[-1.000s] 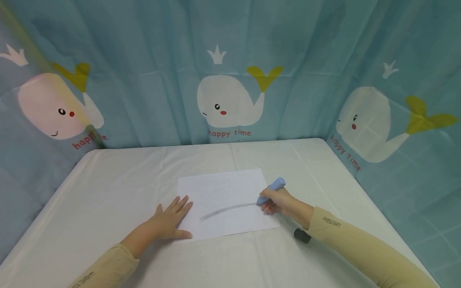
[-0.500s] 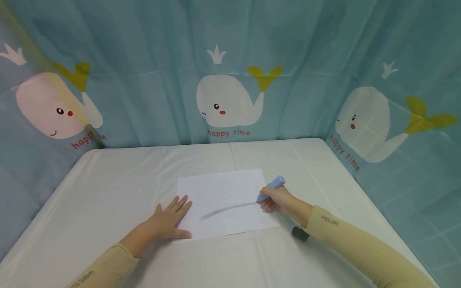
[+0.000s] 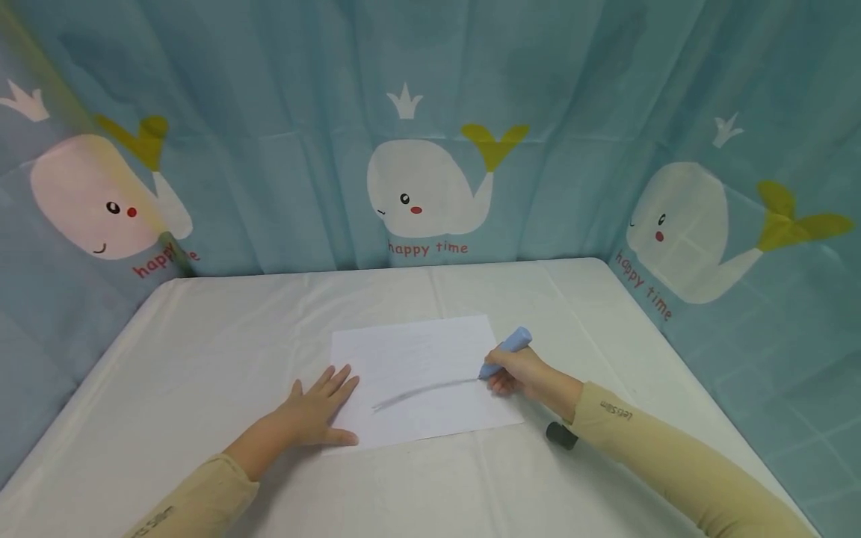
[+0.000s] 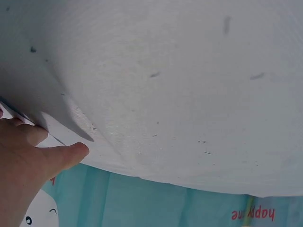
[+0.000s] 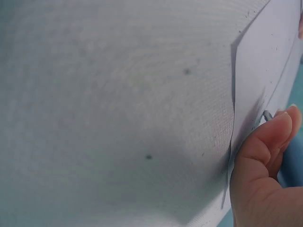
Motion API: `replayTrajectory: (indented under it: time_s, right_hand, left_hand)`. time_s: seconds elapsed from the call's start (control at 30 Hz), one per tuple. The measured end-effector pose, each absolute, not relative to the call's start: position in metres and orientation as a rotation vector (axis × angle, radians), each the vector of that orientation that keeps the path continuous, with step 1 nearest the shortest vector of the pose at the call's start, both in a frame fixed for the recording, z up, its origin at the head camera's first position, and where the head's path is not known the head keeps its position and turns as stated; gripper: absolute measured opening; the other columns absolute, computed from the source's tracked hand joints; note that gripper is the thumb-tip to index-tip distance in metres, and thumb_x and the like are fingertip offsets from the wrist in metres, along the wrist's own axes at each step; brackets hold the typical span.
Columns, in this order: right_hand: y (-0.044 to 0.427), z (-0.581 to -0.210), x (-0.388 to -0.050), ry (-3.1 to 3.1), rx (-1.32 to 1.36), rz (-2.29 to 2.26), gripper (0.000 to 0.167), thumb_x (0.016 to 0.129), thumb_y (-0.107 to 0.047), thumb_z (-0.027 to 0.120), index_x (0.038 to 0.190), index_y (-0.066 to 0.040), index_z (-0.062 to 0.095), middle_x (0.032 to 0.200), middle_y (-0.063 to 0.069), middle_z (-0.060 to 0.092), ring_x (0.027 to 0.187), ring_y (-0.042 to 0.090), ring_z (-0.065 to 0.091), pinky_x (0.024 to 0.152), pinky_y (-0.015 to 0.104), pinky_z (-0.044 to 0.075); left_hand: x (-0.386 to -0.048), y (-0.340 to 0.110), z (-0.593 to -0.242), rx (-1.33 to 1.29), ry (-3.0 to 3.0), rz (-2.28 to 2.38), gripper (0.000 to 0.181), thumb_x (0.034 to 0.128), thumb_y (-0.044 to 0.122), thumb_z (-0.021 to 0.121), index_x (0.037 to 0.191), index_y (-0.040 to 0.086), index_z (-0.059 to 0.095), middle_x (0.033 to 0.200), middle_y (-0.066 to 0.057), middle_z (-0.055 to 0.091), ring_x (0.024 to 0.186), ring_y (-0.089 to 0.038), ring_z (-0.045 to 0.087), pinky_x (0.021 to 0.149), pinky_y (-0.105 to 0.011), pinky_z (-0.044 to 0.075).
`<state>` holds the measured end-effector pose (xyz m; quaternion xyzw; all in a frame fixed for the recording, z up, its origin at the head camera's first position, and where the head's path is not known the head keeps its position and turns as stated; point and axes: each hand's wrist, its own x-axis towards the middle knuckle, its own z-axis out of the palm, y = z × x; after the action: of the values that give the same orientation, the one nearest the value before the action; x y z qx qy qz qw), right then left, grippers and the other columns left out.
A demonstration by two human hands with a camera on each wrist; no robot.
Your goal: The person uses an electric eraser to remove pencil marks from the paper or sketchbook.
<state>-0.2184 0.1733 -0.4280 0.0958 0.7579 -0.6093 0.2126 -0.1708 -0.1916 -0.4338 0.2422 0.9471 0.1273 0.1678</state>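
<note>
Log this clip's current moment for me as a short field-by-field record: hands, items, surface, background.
Left hand: fingers spread, resting at the paper's left edge
Right hand: gripping a blue marker, tip angled down toward the paper
Paper: white sheet, lying between the hands
Mark: grey streak across the paper, its right end at the marker's tip; ink or shadow, cannot tell
Loose item: small black cylinder beside the right sleeve
Surface: white cloth
Background: blue curtain with whales and "happy time"
</note>
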Motion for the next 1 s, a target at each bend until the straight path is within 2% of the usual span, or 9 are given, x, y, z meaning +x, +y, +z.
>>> replayTrajectory:
  time_s: [0.1,0.23,0.37,0.47,0.57,0.73,1.0]
  right_hand:
    - [0.174,-0.429,-0.219,2.105,0.27,-1.698,0.022,0.087,-0.011,0.057,0.095,0.009,0.06,0.061,0.007,0.062,0.049,0.011,0.058,0.051,0.021,0.049]
    - [0.176,-0.43,-0.218,2.109,0.286,-1.71,0.021,0.088,-0.011,0.057,0.094,0.008,0.06,0.061,0.007,0.062,0.049,0.011,0.058,0.052,0.022,0.049]
    - [0.177,-0.431,-0.218,2.115,0.282,-1.703,0.022,0.088,-0.012,0.056,0.093,0.009,0.06,0.061,0.006,0.061,0.049,0.01,0.058,0.052,0.021,0.049]
    - [0.176,-0.43,-0.218,2.101,0.265,-1.712,0.022,0.088,-0.012,0.056,0.092,0.009,0.061,0.06,0.006,0.061,0.048,0.01,0.058,0.051,0.021,0.049]
    - [0.175,-0.43,-0.218,2.091,0.261,-1.715,0.022,0.087,-0.012,0.056,0.09,0.009,0.061,0.059,0.007,0.061,0.048,0.01,0.057,0.05,0.021,0.049]
    - [0.175,-0.432,-0.218,2.082,0.282,-1.713,0.023,0.088,-0.011,0.055,0.089,0.011,0.062,0.058,0.007,0.061,0.047,0.01,0.057,0.05,0.02,0.048]
    - [0.172,-0.432,-0.219,2.075,0.279,-1.737,0.02,0.086,-0.011,0.056,0.091,0.008,0.06,0.059,0.007,0.061,0.047,0.01,0.057,0.05,0.021,0.048]
  left_hand:
    - [-0.172,-0.188,-0.43,0.666,2.695,0.339,0.097,0.081,0.058,0.069,0.149,-0.001,0.032,0.157,-0.024,0.018,0.143,-0.047,0.012,0.098,-0.079,0.005]
    - [-0.175,-0.182,-0.431,0.663,2.76,0.285,0.092,0.0842,0.061,0.062,0.146,-0.002,0.037,0.155,-0.024,0.026,0.141,-0.046,0.021,0.097,-0.08,0.006]
    - [-0.176,-0.177,-0.437,0.72,2.836,0.177,0.098,0.079,0.067,0.063,0.145,-0.002,0.039,0.15,-0.028,0.032,0.138,-0.052,0.023,0.093,-0.083,0.011]
    - [-0.175,-0.177,-0.441,0.761,2.845,0.141,0.102,0.0765,0.069,0.065,0.146,-0.001,0.037,0.152,-0.028,0.028,0.139,-0.052,0.019,0.092,-0.083,0.014]
    - [-0.175,-0.178,-0.444,0.792,2.828,0.18,0.102,0.0779,0.067,0.065,0.147,-0.001,0.035,0.155,-0.025,0.024,0.141,-0.049,0.018,0.094,-0.082,0.014]
    - [-0.174,-0.179,-0.446,0.782,2.779,0.253,0.099,0.0795,0.067,0.063,0.15,0.005,0.033,0.158,-0.022,0.02,0.141,-0.052,0.013,0.096,-0.081,0.011]
    - [-0.175,-0.178,-0.443,0.723,2.741,0.29,0.099,0.08,0.066,0.063,0.152,0.007,0.03,0.159,-0.021,0.015,0.142,-0.052,0.007,0.095,-0.082,0.008]
